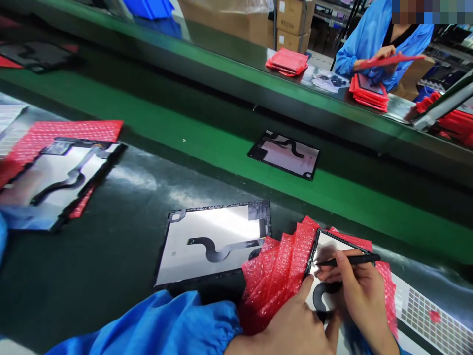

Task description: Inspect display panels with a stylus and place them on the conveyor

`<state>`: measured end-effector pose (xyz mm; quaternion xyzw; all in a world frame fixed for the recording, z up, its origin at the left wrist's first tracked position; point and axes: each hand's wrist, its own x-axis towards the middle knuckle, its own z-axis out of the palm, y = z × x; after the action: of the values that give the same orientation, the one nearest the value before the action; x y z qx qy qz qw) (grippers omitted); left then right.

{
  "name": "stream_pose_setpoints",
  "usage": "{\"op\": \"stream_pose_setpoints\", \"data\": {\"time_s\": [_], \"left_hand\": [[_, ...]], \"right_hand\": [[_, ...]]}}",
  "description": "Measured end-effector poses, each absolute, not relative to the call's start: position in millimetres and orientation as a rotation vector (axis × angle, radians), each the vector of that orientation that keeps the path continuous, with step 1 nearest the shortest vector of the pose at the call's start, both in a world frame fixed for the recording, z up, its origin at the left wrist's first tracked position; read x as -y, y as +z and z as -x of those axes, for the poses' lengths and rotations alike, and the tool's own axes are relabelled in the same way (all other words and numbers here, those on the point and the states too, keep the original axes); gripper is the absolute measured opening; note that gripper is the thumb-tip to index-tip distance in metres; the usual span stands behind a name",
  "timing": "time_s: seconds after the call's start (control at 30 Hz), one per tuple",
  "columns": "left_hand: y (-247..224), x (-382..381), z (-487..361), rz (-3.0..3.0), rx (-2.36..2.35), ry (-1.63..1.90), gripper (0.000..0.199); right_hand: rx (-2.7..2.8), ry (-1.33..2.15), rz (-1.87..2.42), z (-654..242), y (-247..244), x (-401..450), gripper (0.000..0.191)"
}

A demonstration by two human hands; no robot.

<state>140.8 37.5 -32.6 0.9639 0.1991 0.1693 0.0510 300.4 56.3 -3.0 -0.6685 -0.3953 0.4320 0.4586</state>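
Black tweezers (349, 260) are held in my right hand (364, 288), their tip at the left edge of a screen panel (327, 241). That panel lies on red bubble-wrap bags (281, 261) and has a curved black ribbon cable. My left hand (301, 320) rests on the panel's lower left part, index finger stretched toward the tweezer tip and thumb apart. Left of the bags, a larger panel (221, 231) with a curved cable lies flat on the dark table (121, 276).
A green conveyor (207, 148) crosses behind, carrying another panel (291, 153). At left, a panel (40, 177) sits on red bubble wrap (74, 130). A label sheet (436, 310) lies at right. Across the belt, a person in blue (365, 39) holds a red bag.
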Motion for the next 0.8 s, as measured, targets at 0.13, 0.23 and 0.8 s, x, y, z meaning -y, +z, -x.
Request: {"op": "stream_pose_setpoints", "data": {"time_s": [0.13, 0.23, 0.8], "left_hand": [[-39.1, -36.4, -144.4, -2.899, -0.692, 0.675, 0.014], [-39.7, -35.6, -144.0, -2.896, -0.690, 0.699, 0.011], [-28.4, -50.8, -137.8, -2.800, -0.573, 0.606, 0.020]], "right_hand": [[0.956, 1.090, 1.692, -301.6, -2.9, -55.4, 0.038], [0.971, 1.110, 1.686, -301.1, -3.4, -55.1, 0.037], [1.007, 1.106, 1.709, -299.3, -5.7, -57.0, 0.043]]}}
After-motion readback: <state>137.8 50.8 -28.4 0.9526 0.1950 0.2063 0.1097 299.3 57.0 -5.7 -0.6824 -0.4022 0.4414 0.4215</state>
